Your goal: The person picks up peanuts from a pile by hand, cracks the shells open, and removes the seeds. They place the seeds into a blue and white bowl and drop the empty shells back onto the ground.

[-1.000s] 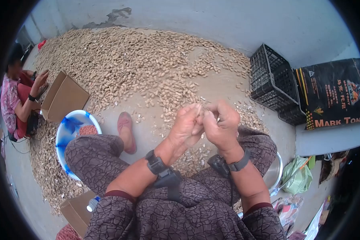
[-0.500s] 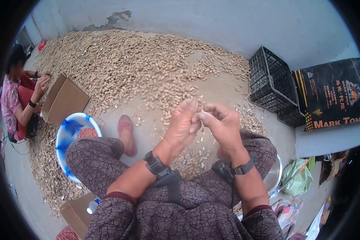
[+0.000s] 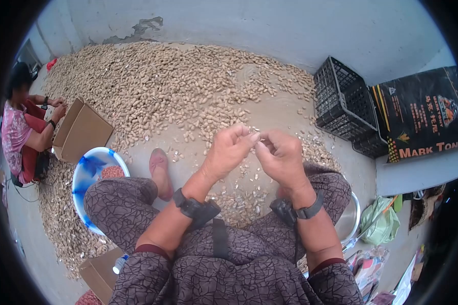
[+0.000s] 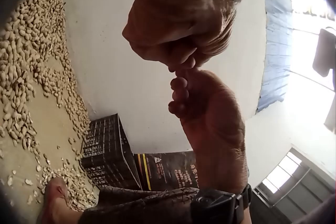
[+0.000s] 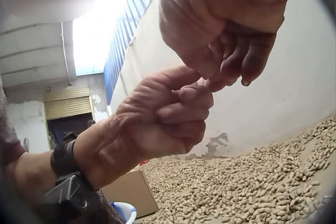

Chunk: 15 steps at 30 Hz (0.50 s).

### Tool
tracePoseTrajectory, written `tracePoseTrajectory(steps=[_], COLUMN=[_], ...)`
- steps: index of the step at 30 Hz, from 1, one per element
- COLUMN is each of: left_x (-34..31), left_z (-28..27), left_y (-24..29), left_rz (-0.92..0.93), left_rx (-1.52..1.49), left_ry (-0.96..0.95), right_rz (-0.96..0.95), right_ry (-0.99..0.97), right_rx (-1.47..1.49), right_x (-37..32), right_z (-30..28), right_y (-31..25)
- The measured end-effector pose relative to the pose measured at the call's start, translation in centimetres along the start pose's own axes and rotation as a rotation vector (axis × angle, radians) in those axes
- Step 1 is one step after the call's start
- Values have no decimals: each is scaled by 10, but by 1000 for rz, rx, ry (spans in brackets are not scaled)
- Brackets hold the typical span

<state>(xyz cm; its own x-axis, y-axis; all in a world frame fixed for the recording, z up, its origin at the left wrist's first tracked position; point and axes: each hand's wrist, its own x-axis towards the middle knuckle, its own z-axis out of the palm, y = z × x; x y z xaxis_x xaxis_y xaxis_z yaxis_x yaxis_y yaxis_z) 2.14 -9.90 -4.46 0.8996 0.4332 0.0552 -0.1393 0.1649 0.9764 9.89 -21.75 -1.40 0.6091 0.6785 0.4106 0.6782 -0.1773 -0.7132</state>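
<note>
"What do the peanuts [image 3: 152,86] look like?"

"Pale tan and knobbly, whole in their shells. They lie on the floor in front of me, heaped along the wall [image 3: 290,30] and thinning toward my hands. Broken shells [image 3: 239,206] litter the ground between my legs."

"Which way do they point?"

"Every way; the single nuts share no direction. The heap itself has its long axis running left to right along the wall."

"And your fingers?"

"My left hand [image 3: 226,152] has its fingers curled, thumb and forefinger brought together. My right hand [image 3: 282,160] is curled too, its thumb and forefinger meeting the left fingertips. Whether a nut sits between them I can't tell; the fingers themselves hide the spot."

"What else is around?"

"On my left is a blue-and-white basin [image 3: 89,170] with reddish kernels [image 3: 112,172] in it, my left knee [image 3: 119,193] covering part of it. Just past it stands a cardboard box [image 3: 86,132], with another person [image 3: 28,127] seated beside it. Ahead on the right, black crates [image 3: 341,101] stand near the wall, next to a dark printed sack [image 3: 420,112]. A metal bowl [image 3: 347,218] shows partly behind my right knee [image 3: 328,190], and a green bag [image 3: 380,223] lies just beside it."

"Anything in the way?"

"My forearms and knees cover some of the littered floor."
</note>
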Motion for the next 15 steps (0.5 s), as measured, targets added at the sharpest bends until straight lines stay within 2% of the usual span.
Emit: tracePoseTrajectory(steps=[1,4,7,8,10,13,15], left_x=[0,1,0,-2,-3,-2,0], left_z=[-3,-4,2,2,-1,-3,-4], left_y=[0,-6,-5,-3,1,0,3], left_rz=[14,64,146,137,233,263,287], left_rx=[182,88,86,86,363,434,501], left_ry=[-15,12,116,116,101,63,32], right_rz=[1,-87,-27,12,58,48,146], right_ry=[1,22,-16,-33,-52,-89,-182], right_rx=[0,-12,11,41,71,1,-1], right_x=[0,1,1,2,1,3,5], right_z=[1,4,6,6,5,0,-5], right_y=[0,1,0,2,5,6,2])
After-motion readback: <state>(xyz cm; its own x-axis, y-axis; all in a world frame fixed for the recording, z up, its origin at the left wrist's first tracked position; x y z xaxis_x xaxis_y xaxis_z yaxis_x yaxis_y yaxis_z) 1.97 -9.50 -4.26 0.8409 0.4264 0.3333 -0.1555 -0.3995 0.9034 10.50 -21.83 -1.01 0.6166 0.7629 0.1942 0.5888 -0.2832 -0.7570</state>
